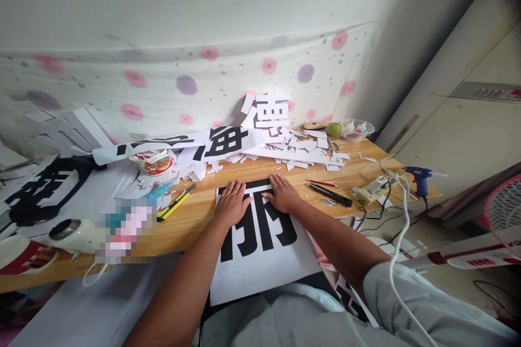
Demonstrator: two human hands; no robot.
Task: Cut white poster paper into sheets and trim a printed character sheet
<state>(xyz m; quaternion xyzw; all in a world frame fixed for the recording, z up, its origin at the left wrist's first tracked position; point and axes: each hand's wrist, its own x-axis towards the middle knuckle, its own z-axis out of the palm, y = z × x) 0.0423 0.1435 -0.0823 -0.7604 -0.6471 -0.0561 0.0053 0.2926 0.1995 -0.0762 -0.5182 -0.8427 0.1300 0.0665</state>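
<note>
A white sheet of paper (260,276) printed with a large black character lies over the table's front edge, its lower part reaching toward my lap. My left hand (233,203) rests flat on the sheet's upper left, fingers stretched forward. On the upper right of the same sheet, my right hand (284,195) lies flat with its fingers extended. Just right of that hand are a red pencil (322,182) and a black pen-like tool (330,195). To the left of my left hand lies a yellow utility knife (176,202).
Paper scraps (301,149) and a cut-out white character (271,111) fill the table's back. A noodle cup (152,162) and an open jar (67,233) stand left. On the right are a power strip (372,190), a blue glue gun (421,176) and a hanging white cable (401,244).
</note>
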